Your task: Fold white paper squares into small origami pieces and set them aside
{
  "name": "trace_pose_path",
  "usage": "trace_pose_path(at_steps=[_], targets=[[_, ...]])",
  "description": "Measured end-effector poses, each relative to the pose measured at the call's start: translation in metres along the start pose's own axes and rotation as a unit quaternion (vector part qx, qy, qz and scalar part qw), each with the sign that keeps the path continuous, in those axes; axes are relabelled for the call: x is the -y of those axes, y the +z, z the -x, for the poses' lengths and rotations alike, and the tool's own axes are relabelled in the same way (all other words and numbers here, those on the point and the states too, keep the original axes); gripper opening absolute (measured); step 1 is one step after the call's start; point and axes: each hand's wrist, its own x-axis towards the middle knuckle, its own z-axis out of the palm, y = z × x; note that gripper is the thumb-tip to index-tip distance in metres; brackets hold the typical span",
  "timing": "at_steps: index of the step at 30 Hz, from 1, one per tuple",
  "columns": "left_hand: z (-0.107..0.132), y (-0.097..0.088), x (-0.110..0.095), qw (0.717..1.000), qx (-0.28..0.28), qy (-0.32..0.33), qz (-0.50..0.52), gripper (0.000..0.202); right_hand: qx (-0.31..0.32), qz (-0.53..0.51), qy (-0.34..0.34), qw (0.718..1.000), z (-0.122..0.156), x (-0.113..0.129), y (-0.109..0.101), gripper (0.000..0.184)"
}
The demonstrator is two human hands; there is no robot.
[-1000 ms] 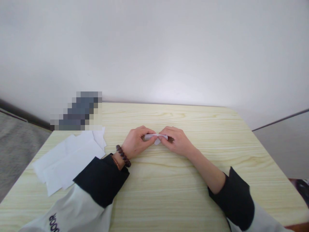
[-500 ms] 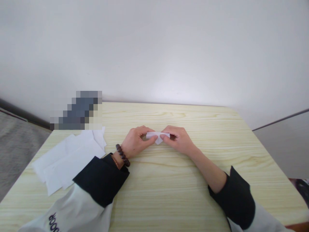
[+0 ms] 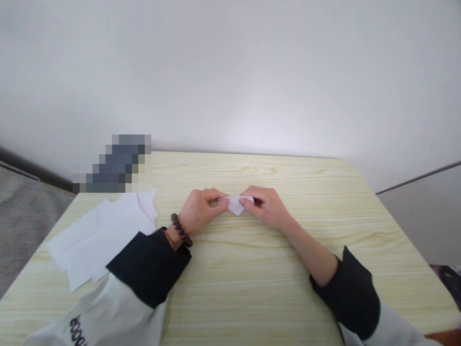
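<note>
One small folded white paper [image 3: 236, 206] is held near mid-frame, pinched at its two sides between thumb and fingers of the left hand [image 3: 199, 210] and the right hand [image 3: 266, 207], both nearly closed. The forearms are angled inward from the lower corners. Two bracelets [image 3: 180, 230] are worn at the left wrist; "OOR" can be read on the left sleeve [image 3: 104, 307], lower left. At left, overlapping white sheets [image 3: 111, 235], their number unclear, are spread on the table [image 3: 252, 288].
</note>
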Motion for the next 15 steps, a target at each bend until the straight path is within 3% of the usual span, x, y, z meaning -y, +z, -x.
trace_pose_path(at_steps=[8, 15], targets=[[-0.0002, -0.0058, 0.0012, 0.992, 0.062, -0.031, 0.105, 0.032, 0.006, -0.057, 0.056, 0.997, 0.0028, -0.0056, -0.0042, 0.02], [0.0004, -0.0066, 0.0024, 0.987, 0.085, -0.008, 0.137, 0.034, 0.006, -0.048, 0.07, 0.996, 0.0028, -0.0051, -0.004, 0.024]])
